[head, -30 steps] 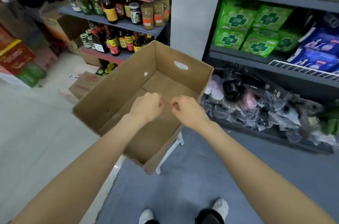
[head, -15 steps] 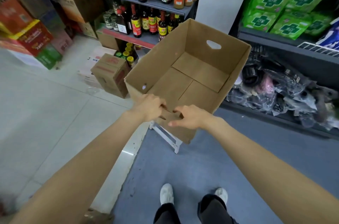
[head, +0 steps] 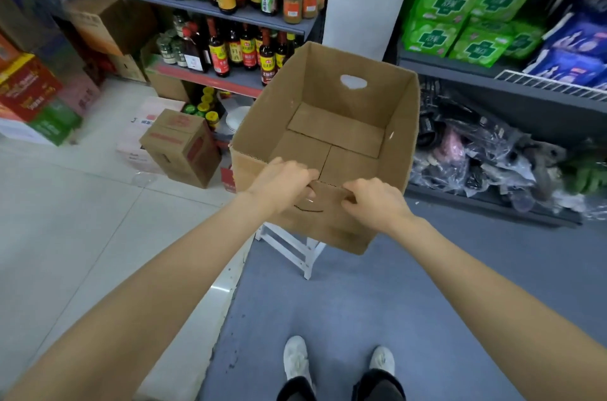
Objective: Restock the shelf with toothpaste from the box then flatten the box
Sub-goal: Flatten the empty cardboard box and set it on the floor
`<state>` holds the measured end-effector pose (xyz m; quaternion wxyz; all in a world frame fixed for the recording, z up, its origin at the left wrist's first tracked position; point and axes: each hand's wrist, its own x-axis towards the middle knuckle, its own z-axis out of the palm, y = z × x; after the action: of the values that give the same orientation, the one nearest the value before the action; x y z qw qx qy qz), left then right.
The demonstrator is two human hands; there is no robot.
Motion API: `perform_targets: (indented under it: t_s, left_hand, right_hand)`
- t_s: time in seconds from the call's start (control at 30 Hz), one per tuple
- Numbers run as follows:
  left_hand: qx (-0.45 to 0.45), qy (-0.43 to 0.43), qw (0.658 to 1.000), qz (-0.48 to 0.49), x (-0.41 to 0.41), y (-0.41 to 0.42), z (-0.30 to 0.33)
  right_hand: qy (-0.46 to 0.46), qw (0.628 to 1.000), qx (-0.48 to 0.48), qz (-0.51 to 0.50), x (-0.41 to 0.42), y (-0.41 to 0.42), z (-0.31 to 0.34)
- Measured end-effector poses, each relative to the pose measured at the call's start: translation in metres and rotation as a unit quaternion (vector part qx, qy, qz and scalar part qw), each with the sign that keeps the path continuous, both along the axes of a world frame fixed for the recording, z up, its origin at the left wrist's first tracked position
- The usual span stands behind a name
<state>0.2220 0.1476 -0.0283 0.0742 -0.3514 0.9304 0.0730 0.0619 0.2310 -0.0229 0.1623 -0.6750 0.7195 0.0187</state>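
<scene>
In the head view, the empty brown cardboard box (head: 331,144) sits open-topped on a white stool (head: 295,246), directly ahead of the person, its long axis running near to far. Both the left hand (head: 282,185) and the right hand (head: 374,201) grip its near wall side by side, fingers curled over the rim. No toothpaste shows inside, so flattening seems next; both hands are equally close.
</scene>
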Motion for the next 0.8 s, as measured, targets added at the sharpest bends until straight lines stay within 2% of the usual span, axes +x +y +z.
perform_targets:
  t_s: [0.2,0.5,0.63,0.8]
  left_hand:
    - [-0.073,0.107,0.989,-0.077,-0.1,0.008,0.048]
    - [-0.065,0.092,0.984,-0.135,-0.288,0.056,0.101]
    - [0.002,0.077,0.987,-0.143,-0.388,0.084,0.109]
    - [0.101,0.085,0.983,-0.128,-0.502,0.12,0.083]
  right_hand:
    - [-0.004,0.984,-0.148,-0.096,-0.095,0.019,0.034]
    - [-0.156,0.951,-0.198,-0.18,-0.274,0.089,0.057]
    - [-0.17,0.944,-0.208,-0.189,-0.37,0.133,0.066]
    - [-0.072,0.963,-0.171,-0.197,-0.474,0.178,0.054]
